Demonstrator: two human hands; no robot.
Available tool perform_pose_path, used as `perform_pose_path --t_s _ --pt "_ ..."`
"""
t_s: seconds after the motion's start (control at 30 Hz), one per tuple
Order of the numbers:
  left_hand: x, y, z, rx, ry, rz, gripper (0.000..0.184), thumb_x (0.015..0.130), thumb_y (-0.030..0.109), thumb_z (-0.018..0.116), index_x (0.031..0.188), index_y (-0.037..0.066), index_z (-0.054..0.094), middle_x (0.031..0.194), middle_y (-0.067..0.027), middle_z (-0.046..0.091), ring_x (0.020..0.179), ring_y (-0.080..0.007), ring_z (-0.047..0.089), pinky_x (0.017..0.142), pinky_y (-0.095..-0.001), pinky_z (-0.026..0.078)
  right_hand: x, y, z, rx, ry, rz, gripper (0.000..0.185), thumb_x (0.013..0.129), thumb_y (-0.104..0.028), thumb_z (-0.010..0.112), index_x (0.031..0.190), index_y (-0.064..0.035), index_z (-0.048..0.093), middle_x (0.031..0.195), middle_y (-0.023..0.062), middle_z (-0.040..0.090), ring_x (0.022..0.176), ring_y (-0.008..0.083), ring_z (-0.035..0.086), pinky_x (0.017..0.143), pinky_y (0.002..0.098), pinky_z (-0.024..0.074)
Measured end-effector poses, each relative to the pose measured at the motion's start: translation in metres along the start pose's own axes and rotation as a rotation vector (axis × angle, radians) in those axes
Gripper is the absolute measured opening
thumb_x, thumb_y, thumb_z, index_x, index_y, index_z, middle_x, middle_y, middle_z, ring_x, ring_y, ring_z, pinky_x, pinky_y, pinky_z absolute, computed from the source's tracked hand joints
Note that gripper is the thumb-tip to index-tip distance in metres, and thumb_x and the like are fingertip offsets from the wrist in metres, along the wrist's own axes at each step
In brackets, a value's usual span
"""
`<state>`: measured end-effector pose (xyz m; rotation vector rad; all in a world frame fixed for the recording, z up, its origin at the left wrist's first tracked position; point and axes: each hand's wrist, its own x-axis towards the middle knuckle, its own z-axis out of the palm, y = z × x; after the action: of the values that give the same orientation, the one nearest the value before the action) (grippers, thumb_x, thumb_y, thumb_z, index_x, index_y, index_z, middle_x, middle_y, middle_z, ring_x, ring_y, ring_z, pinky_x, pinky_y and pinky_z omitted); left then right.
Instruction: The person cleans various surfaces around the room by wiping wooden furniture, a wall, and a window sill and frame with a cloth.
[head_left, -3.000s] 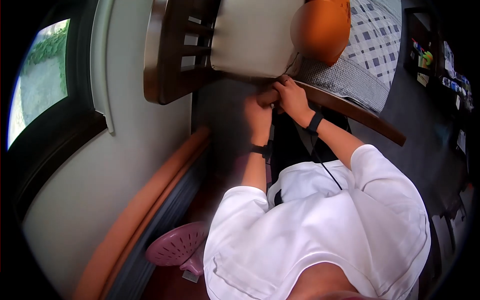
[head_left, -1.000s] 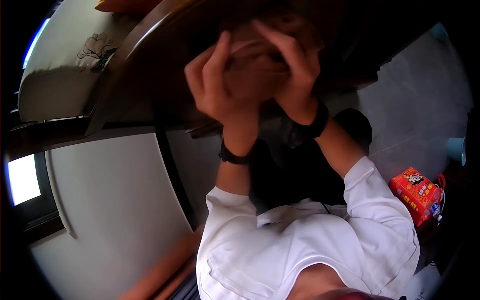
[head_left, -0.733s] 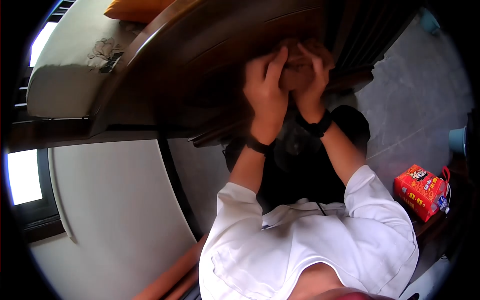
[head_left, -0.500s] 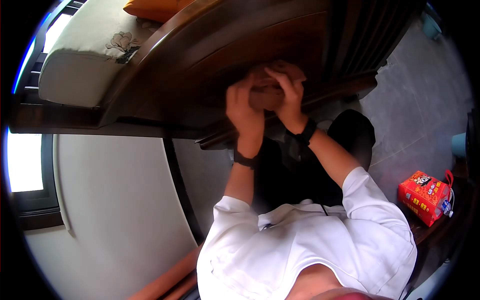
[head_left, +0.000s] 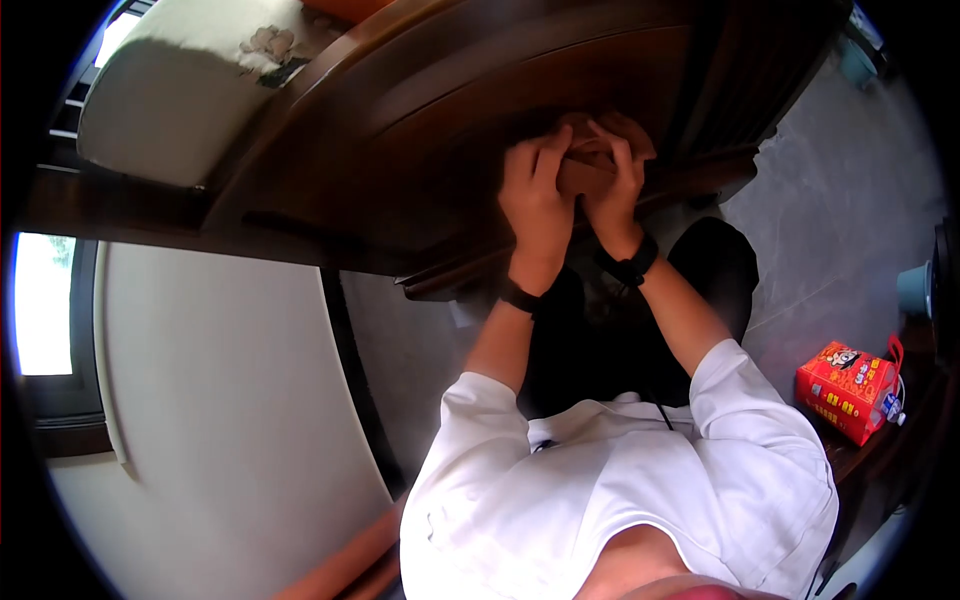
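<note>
Dark, polished wood point(head_left: 450, 125) fills the stretch from eleven to one o'clock, a curved rail running along its upper left and slats point(head_left: 755, 85) standing towards one or two. Against its flat face, towards one o'clock, the person's left hand point(head_left: 538, 200) and right hand point(head_left: 613, 200) hold a crumpled brown cloth point(head_left: 588, 178) between them. Each hand's grip is curled onto the cloth, thumbs and fingertips pressing in from both sides; a black band circles each wrist. At ten o'clock sits a pale cushion point(head_left: 165, 110) with a printed flower, and a bright window point(head_left: 45, 305) glows at nine, beside an off-white wall point(head_left: 225, 380) spreading through eight. Grey floor point(head_left: 800, 210) opens out at two and three, where a light-blue container point(head_left: 913, 290) stands. A red printed box point(head_left: 848, 392) with a red loop handle rests at four.
</note>
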<state>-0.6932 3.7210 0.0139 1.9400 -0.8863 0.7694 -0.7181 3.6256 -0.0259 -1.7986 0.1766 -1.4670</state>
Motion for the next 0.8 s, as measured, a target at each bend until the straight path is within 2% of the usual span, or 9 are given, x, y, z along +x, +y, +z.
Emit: perform_pose_path --t_s 0.13,0.23,0.33,0.37,0.47,0.5,0.6,0.7,0.8 --pt "-0.021 -0.015 -0.012 0.014 -0.039 -0.103 0.048 0.075 -0.007 0.066 0.117 0.014 0.067 0.105 -0.0041 0.064 0.095 -0.0264 0.063 0.073 -0.0349 0.055 -0.027 0.005 0.002 -0.04 -0.195 0.042 0.045 0.075 0.0 0.079 0.117 -0.006 0.064 0.116 0.0172 0.063 0.107 0.0307 0.062 0.087 0.0371 0.0532" --pt "-0.033 -0.03 -0.031 0.012 -0.015 -0.161 0.048 0.075 -0.007 0.065 0.119 0.014 0.066 0.107 -0.0061 0.063 0.098 -0.0282 0.063 0.078 -0.0354 0.054 -0.043 -0.004 0.019 0.033 -0.281 0.125 0.042 0.08 0.004 0.074 0.119 -0.0063 0.064 0.117 0.0124 0.064 0.11 0.0274 0.06 0.09 0.0353 0.0526" --pt "-0.04 -0.044 -0.057 0.017 0.066 -0.239 0.051 0.073 -0.013 0.059 0.12 0.006 0.065 0.106 -0.0131 0.061 0.1 -0.0309 0.061 0.084 -0.0356 0.053 -0.041 -0.028 0.043 0.043 -0.309 -0.005 0.043 0.077 0.004 0.076 0.117 -0.0067 0.066 0.115 0.0125 0.065 0.109 0.0283 0.061 0.088 0.0363 0.0526" --pt "-0.041 -0.047 -0.065 -0.017 0.111 -0.256 0.049 0.075 -0.013 0.057 0.121 0.003 0.063 0.109 -0.0138 0.06 0.104 -0.0309 0.059 0.088 -0.0359 0.051 -0.037 -0.044 0.049 0.088 -0.346 0.033 0.045 0.073 0.004 0.076 0.116 -0.008 0.069 0.113 0.0119 0.067 0.108 0.0299 0.062 0.089 0.0375 0.0524" --pt "-0.021 -0.045 -0.09 0.06 0.286 -0.166 0.048 0.076 -0.013 0.059 0.121 0.0 0.062 0.109 -0.0141 0.06 0.103 -0.0303 0.059 0.088 -0.0365 0.051 -0.016 -0.073 0.073 0.088 -0.273 -0.203 0.043 0.074 -0.002 0.072 0.116 -0.0127 0.068 0.112 0.0125 0.066 0.103 0.0324 0.064 0.085 0.0369 0.0545" --pt "-0.014 -0.051 -0.092 0.066 0.376 -0.101 0.047 0.075 -0.011 0.062 0.121 -0.001 0.063 0.109 -0.0143 0.061 0.101 -0.0303 0.06 0.086 -0.0371 0.052 -0.006 -0.084 0.079 0.109 -0.24 -0.223 0.044 0.074 -0.002 0.071 0.116 -0.0127 0.068 0.111 0.0123 0.066 0.103 0.032 0.064 0.085 0.037 0.0544" --pt "0.023 -0.032 -0.098 0.059 0.468 -0.097 0.047 0.074 -0.011 0.064 0.12 -0.001 0.063 0.109 -0.0151 0.063 0.099 -0.0309 0.061 0.086 -0.0383 0.052 0.026 -0.105 0.081 0.144 -0.149 -0.262 0.045 0.073 -0.001 0.07 0.117 -0.0122 0.068 0.11 0.0119 0.066 0.103 0.0315 0.064 0.085 0.0372 0.0541" --pt "0.049 -0.015 -0.09 0.051 0.411 0.022 0.05 0.072 -0.011 0.064 0.12 0.001 0.065 0.107 -0.0153 0.064 0.098 -0.0307 0.063 0.087 -0.0384 0.053 0.051 -0.102 0.069 0.136 -0.081 -0.28 0.043 0.075 0.001 0.069 0.116 -0.0101 0.068 0.111 0.0122 0.067 0.103 0.0329 0.064 0.084 0.0374 0.0539" --pt "0.048 -0.014 -0.067 -0.017 0.342 0.077 0.052 0.071 -0.012 0.062 0.12 0.005 0.068 0.105 -0.014 0.064 0.095 -0.0314 0.064 0.083 -0.0376 0.054 0.049 -0.082 0.049 0.094 -0.037 -0.215 0.041 0.075 0.0 0.074 0.115 -0.008 0.067 0.112 0.0157 0.066 0.105 0.0337 0.064 0.087 0.0386 0.0532"
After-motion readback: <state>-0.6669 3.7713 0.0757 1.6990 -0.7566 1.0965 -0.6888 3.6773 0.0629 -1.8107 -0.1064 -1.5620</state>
